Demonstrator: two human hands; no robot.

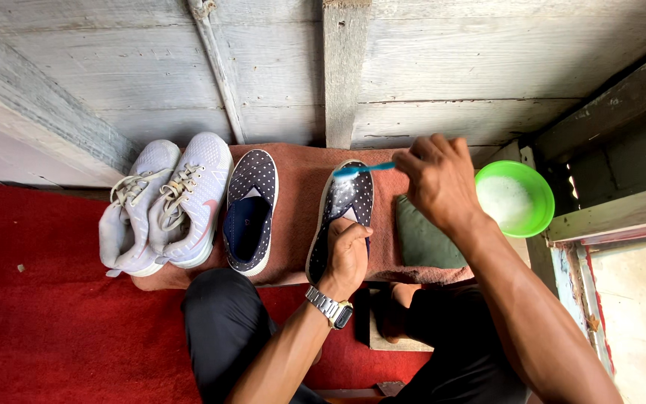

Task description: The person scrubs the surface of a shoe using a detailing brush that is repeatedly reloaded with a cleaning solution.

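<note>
The left hand [347,254] clamps the dotted slip-on shoe [344,213], whose long axis runs toward the wall; the right hand [435,179] pinches a blue toothbrush [363,170] across its toe.

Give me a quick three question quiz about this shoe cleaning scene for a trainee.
1. True or false: the left hand is tucked into the dotted slip-on shoe being scrubbed.
2. What does the right hand hold: A) a cloth, B) a blue brush, C) a lace?
3. What colour is the bowl of foamy water?

Key: 1 true. 2 B. 3 green.
</note>
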